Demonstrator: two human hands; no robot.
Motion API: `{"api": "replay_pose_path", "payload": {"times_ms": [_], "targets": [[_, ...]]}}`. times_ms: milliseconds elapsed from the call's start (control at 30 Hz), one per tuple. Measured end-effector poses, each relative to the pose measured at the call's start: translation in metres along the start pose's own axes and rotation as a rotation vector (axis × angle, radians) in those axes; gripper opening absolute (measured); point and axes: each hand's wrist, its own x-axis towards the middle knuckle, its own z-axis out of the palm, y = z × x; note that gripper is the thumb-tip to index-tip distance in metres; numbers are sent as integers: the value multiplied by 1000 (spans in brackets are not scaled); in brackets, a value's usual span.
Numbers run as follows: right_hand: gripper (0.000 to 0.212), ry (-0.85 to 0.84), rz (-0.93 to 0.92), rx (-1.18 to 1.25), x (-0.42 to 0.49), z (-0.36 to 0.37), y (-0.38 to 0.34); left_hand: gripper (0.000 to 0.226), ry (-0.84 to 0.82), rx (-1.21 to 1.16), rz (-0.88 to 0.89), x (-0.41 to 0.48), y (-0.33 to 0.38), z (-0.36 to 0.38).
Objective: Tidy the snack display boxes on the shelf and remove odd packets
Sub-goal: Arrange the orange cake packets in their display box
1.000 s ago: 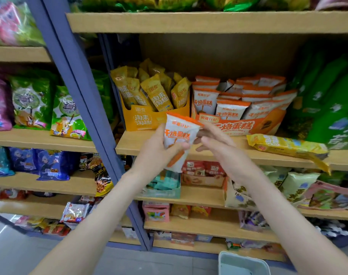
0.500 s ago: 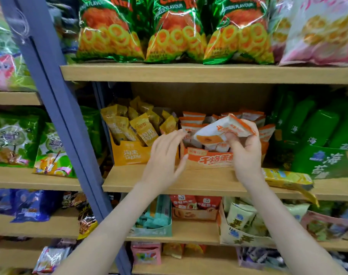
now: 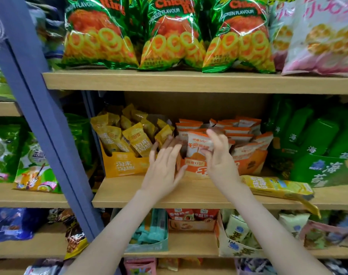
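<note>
Wooden snack shelf (image 3: 149,195); right hand (image 3: 218,161) pinching orange-white packet (image 3: 197,143) in orange box (image 3: 248,163), left hand (image 3: 163,167) spread alongside.

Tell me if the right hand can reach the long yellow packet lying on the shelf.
Probably yes: the yellow packet lies uncovered at the shelf front, just right of the right hand, which must first release the orange-and-white packet it pinches.

Wooden shelf (image 3: 169,195), yellow display box (image 3: 127,165), orange display box (image 3: 248,163) beside it, green box (image 3: 317,169), yellow packet (image 3: 276,186) lying flat
</note>
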Motion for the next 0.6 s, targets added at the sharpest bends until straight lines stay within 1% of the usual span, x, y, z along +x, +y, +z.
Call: {"api": "replay_pose_path", "payload": {"times_ms": [67, 100, 133, 200, 233, 300, 367, 400, 467, 500, 600], "targets": [[51, -1, -94, -310, -7, 7, 1, 53, -17, 9, 1, 0, 0, 3], [44, -13, -113, -404, -12, 11, 1, 51, -13, 10, 1, 0, 0, 5], [45, -50, -117, -450, -18, 13, 1, 47, -1, 8, 0, 0, 1, 6], [55, -126, -121, -473, -27, 18, 5, 40, 40, -2, -1, 0, 2, 7], [58, -127, -128, -478, -29, 19, 7, 38, 73, -7, -1, 1, 2, 6], [59, -92, -138, -492, -29, 20, 12, 41, 157, 12, 7, 6, 1, 3], [59, -42, -155, -526, -30, 20, 16, 36, 231, 87, 41, 16, 2, 1], [58, -20, -165, -553, -32, 21, 18, 32, 243, 136, 58, 22, 3, 1], [58, 9, -179, -594, -36, 22, 22, 31, 216, 235, 56, 34, 3, 4], [58, 16, -183, -606, -37, 22, 24, 35, 191, 262, 28, 40, 3, 7], [58, 38, -194, -624, -38, 23, 29, 43, 136, 225, -53, 49, 3, 10]]}}
